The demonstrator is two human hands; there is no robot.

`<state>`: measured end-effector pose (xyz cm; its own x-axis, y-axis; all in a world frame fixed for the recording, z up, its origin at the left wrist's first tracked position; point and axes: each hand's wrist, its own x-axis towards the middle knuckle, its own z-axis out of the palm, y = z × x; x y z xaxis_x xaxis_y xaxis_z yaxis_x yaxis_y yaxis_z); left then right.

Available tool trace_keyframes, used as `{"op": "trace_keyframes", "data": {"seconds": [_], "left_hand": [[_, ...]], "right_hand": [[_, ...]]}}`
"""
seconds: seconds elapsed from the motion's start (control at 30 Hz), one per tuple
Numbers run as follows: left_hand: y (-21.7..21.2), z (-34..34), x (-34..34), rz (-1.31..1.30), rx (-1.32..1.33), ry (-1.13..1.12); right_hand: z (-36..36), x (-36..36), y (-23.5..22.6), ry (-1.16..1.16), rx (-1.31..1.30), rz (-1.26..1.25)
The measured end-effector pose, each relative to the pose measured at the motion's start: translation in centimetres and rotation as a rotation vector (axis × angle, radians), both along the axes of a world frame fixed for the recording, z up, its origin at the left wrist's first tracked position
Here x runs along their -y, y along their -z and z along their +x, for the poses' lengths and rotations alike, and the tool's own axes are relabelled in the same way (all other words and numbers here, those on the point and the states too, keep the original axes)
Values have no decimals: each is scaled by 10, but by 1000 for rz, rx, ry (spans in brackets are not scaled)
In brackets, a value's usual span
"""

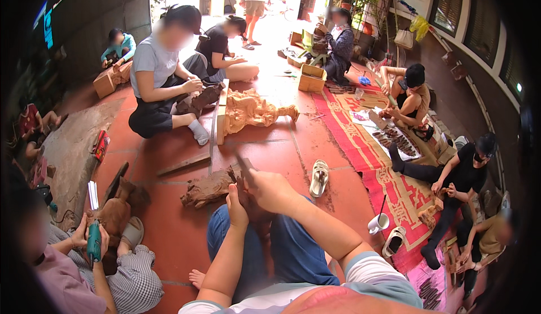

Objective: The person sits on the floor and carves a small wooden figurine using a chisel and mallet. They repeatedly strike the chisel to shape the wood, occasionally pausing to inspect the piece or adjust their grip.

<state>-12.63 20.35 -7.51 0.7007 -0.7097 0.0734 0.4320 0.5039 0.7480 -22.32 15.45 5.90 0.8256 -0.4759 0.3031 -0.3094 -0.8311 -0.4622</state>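
In front of my knees, my right hand (pixel 273 191) is closed around a dark, narrow tool (pixel 243 164), smeared by motion, so its kind is unclear. My left hand (pixel 237 208) steadies a dark brown wood piece (pixel 255 206) between my thighs, its palm and fingers against the side. Both forearms reach in from below, the right one crossing toward the middle. Just beyond my left hand lies a rough, dark carved wood block (pixel 207 190) on the tiles. How far it joins the piece in my hands is hidden.
Ahead lies a light wooden carved figure (pixel 253 112) beside a seated person. At lower left someone holds a green power tool (pixel 94 240). A sandal (pixel 319 178), a white mug (pixel 378 224) and a red patterned mat (pixel 389 184) are to my right, with several people working.
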Motion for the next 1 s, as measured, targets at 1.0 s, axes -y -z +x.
{"op": "trace_keyframes", "data": {"seconds": [1.0], "left_hand": [[-9,3,-5,-7,32,69]], "right_hand": [[6,29,-13,74,38,254]]}}
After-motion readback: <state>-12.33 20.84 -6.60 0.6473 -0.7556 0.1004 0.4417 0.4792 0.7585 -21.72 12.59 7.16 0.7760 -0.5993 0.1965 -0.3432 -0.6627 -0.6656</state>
